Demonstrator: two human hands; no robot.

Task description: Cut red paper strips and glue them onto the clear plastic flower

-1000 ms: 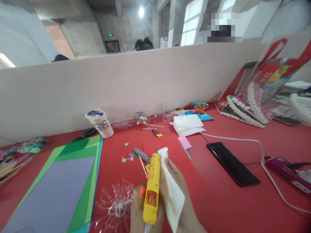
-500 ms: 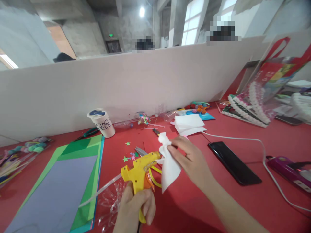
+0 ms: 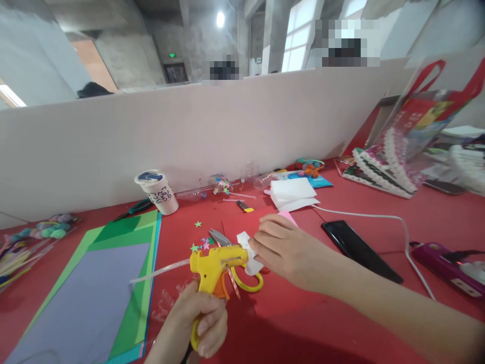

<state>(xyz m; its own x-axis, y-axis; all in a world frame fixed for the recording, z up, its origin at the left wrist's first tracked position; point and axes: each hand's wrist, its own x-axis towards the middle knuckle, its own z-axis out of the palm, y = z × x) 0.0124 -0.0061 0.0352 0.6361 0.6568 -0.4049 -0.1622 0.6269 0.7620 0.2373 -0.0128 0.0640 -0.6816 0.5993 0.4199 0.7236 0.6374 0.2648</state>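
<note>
Fingers of your left hand [image 3: 195, 311] wrap the handle of a yellow glue gun [image 3: 215, 260], while those of your right hand [image 3: 282, 247] hold a white paper piece [image 3: 252, 265] right at the gun's nozzle end. Both are above the red table [image 3: 379, 202], over yellow-handled scissors [image 3: 246, 289]; a black phone [image 3: 361, 250] lies beyond your right forearm.

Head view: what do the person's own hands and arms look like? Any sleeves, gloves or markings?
The left hand and right hand are bare: no gloves, rings or watch show. The left forearm and right forearm show no sleeves or clear markings.
</note>
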